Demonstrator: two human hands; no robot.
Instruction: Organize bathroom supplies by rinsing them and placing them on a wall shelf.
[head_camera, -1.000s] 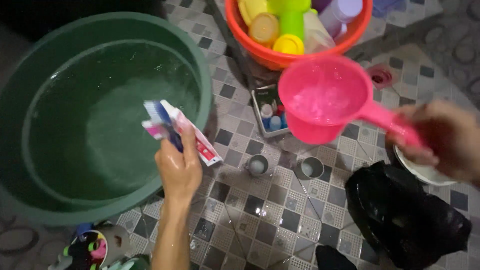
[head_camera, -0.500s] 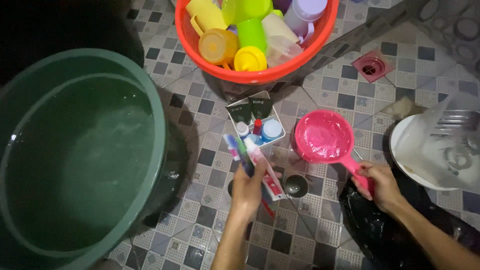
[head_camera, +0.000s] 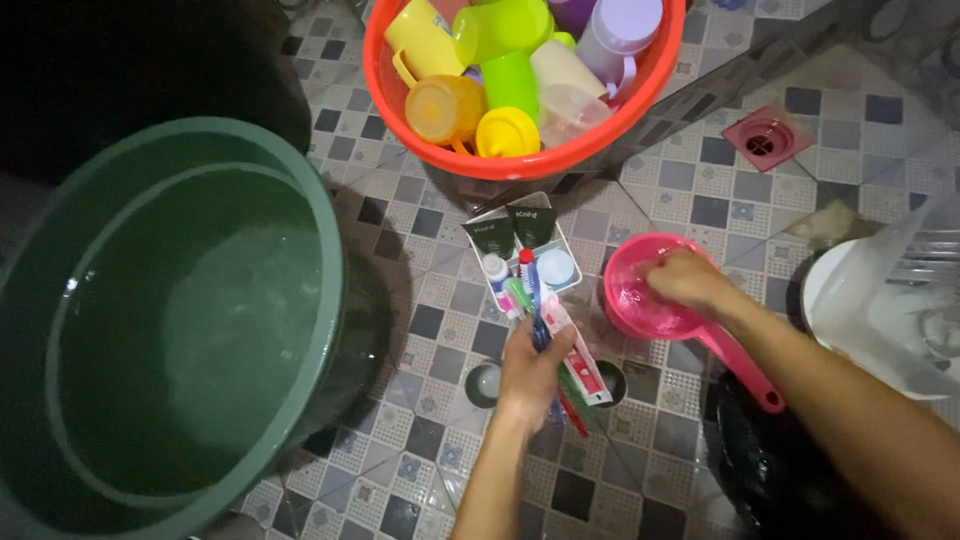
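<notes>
My left hand (head_camera: 533, 370) grips a bundle of toothbrushes (head_camera: 527, 296) and a toothpaste tube (head_camera: 577, 352), held over the tiled floor with the brush heads near a small white caddy (head_camera: 520, 250) of toiletries. The pink water scoop (head_camera: 650, 300) rests on the floor to the right, its handle pointing toward me. My right hand (head_camera: 685, 279) reaches into the scoop's bowl, fingers curled down inside it; what they touch is hidden.
A big green tub (head_camera: 330, 290) of water fills the left. An orange basin (head_camera: 520, 160) of coloured plastic cups sits at the top. Two small metal cups (head_camera: 485, 382) stand on the tiles, a floor drain (head_camera: 765, 137) upper right, a black bag (head_camera: 770, 470) and white basin (head_camera: 830, 300) at right.
The scoop was set down on the floor and my right hand left its handle and went into its bowl. My left hand carried the brushes and tube from over the tub toward the caddy.
</notes>
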